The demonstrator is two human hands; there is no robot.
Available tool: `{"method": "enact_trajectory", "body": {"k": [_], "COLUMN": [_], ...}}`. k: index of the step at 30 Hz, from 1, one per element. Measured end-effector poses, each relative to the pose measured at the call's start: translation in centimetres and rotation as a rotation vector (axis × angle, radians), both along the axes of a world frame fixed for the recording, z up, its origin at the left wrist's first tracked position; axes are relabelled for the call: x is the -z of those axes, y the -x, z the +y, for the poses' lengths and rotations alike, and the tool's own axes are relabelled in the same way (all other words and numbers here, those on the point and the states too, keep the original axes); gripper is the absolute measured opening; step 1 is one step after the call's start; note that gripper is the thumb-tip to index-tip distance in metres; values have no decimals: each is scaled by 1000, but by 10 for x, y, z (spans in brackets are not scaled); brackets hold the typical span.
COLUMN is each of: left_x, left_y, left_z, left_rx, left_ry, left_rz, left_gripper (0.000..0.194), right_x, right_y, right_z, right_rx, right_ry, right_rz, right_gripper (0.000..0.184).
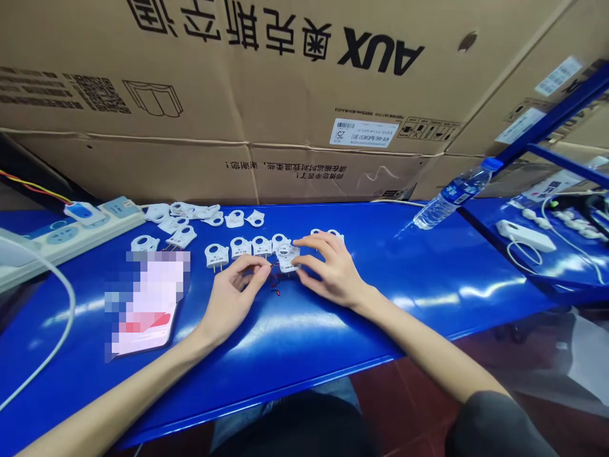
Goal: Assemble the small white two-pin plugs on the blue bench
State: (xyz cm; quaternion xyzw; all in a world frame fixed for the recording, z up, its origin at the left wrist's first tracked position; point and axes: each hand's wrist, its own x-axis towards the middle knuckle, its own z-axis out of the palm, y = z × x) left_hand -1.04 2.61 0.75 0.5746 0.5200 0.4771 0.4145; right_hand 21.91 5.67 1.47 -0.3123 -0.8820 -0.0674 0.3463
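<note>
My right hand [333,266] has its fingers around a white plug casing [287,260] with a ring-shaped top, tilted above the blue table. Just left of it, my left hand [236,289] pinches a thin red and black wire [272,265] between thumb and forefinger. Loose ends of small red wire [276,291] show below the casing. Several like casings stand in a row behind my hands, among them one with metal pins [217,256] at the left end. Part of the row is hidden behind my right hand.
More white casings [235,219] lie at the back left. A phone [150,317] rests left of my left hand, beside a power strip [61,238] with cables. A water bottle [454,193] leans at the right, near a blue metal frame [556,114]. Large cardboard boxes [285,95] wall off the back.
</note>
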Motion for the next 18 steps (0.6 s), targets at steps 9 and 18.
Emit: {"method": "enact_trajectory", "body": {"k": [9,18], "left_x": [2,2], "left_y": [-1,-1], "left_z": [-2,-3], "left_rx": [18,24], "left_ry": [-2,-40], "left_rz": [-2,51], "left_gripper": [29,27], "right_x": [-2,-7], "right_y": [6,6], "right_z": [-4,-9], "right_rx": [-52,-47], "right_ry": [-93,-121], "right_rz": [23,12], "right_gripper": [11,12]}}
